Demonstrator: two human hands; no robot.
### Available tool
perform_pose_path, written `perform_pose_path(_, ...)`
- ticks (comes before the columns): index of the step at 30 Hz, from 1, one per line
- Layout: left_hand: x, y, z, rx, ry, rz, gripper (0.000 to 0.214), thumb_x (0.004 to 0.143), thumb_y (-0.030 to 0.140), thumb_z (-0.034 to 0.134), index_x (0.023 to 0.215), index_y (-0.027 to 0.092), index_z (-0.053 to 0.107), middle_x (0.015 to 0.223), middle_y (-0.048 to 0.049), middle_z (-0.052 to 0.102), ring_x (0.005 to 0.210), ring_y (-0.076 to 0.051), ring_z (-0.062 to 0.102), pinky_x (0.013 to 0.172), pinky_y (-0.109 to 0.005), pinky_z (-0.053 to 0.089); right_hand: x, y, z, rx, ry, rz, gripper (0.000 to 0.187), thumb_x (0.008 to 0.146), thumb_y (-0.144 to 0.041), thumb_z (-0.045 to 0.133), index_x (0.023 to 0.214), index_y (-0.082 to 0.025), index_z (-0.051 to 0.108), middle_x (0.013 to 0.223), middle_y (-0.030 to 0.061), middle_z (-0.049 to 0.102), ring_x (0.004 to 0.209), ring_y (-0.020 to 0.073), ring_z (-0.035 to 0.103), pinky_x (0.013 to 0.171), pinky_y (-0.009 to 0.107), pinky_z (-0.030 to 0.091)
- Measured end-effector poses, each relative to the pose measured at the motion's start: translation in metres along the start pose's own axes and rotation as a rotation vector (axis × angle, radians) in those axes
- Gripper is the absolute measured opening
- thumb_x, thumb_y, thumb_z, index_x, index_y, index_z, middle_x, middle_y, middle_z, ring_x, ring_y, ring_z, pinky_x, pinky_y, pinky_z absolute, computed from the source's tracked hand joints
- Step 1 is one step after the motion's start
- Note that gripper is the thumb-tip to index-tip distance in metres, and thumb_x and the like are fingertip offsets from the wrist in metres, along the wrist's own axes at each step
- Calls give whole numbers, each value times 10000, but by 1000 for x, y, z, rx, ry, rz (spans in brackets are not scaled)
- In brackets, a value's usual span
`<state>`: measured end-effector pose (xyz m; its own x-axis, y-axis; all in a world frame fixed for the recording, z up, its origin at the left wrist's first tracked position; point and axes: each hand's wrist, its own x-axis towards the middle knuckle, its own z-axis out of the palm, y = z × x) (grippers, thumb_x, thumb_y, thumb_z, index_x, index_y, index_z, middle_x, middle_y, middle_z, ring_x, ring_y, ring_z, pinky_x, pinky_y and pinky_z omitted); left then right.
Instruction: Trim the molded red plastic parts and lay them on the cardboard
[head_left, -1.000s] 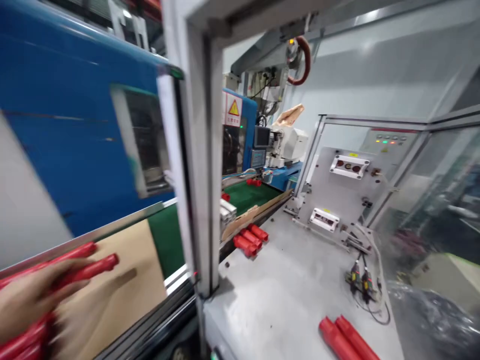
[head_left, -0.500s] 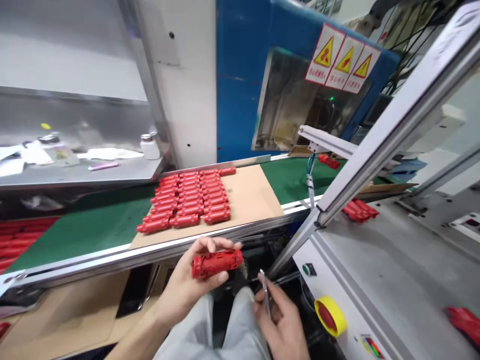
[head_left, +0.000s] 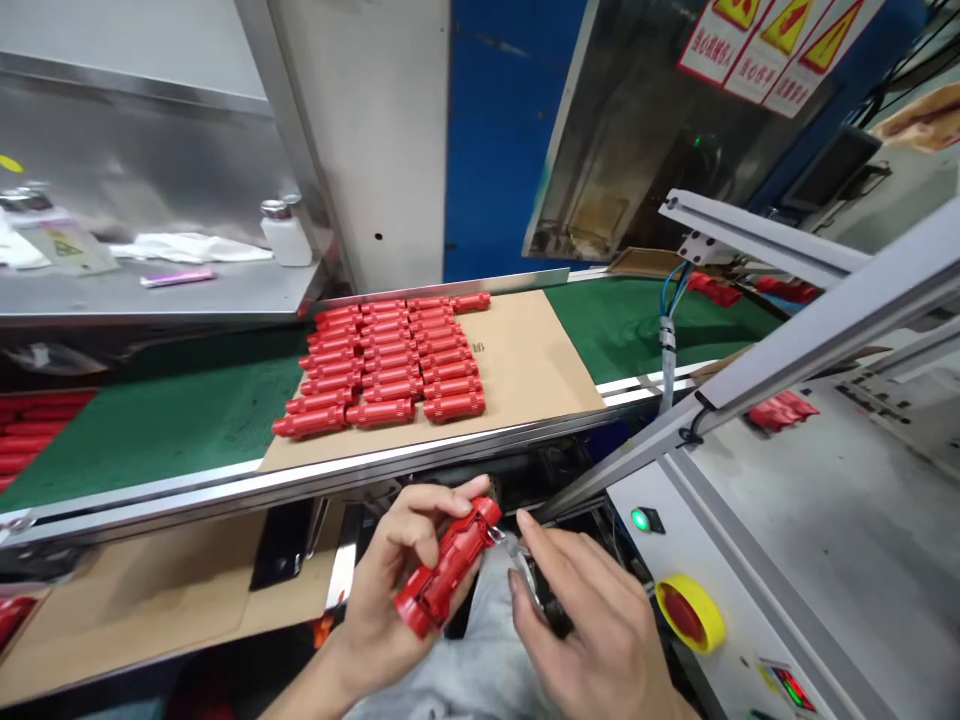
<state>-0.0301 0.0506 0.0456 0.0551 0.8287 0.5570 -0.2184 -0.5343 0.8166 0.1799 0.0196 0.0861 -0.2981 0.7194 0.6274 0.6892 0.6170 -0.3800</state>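
Observation:
My left hand [head_left: 382, 590] grips a red moulded plastic part [head_left: 448, 570], which is tilted diagonally with its upper end by my fingertips. My right hand [head_left: 592, 625] pinches a slim metal hand tool [head_left: 521, 570], and its tip meets the upper end of the red part. Beyond the hands, several rows of matching red parts [head_left: 382, 365] lie side by side on a cardboard sheet [head_left: 525, 350]. That sheet rests on a green conveyor belt [head_left: 172, 425]. The lower side of the held part is hidden by my left palm.
A steel rail [head_left: 300, 490] edges the belt just beyond my hands. To the right are an aluminium frame bar [head_left: 622, 465], a yellow-ringed red button [head_left: 690, 613] and a green indicator light [head_left: 640, 519]. A steel shelf holds a white bottle [head_left: 285, 235]. A blue machine stands behind.
The red part has turned from nearly level to a steep diagonal. My right hand has come up and brought the tool's tip to the part's end. The view has shifted slightly.

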Motion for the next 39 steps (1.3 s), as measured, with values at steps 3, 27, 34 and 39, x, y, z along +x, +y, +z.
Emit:
perform_pose_path(3,-5,-6,0,24,-31,40,424,866,-139,698,984,229,524,1253,-59,647,1427,-331,684,1155,-368,635,-7,5,-4,11,-44,7,608,986,-50,685,1580,-126,578,1149,138,794,963,254,761,833,419,681)
perform_pose_path(27,-26,-15,18,64,99,132,293,878,-20,794,829,211,620,1217,-1,733,1344,-367,741,1003,-464,729,-17,-1,-19,-64,-63,-21,534,1036,-50,657,1562,-70,567,1122,137,789,978,240,746,872,411,643)
perform_pose_path(34,-26,-14,19,65,78,124,418,792,-119,816,855,212,570,1236,14,712,1352,-332,740,985,-380,729,-15,3,-20,-18,-82,-33,526,1049,-39,633,1566,-103,561,1126,120,785,960,219,746,871,388,649)
perform_pose_path(39,-23,-7,22,84,96,123,435,782,-116,823,864,214,552,1195,7,713,1297,-312,773,970,-343,725,-17,4,-21,-38,-94,-51,553,1048,-42,634,1589,-96,536,1139,129,794,1003,228,765,895,396,656)
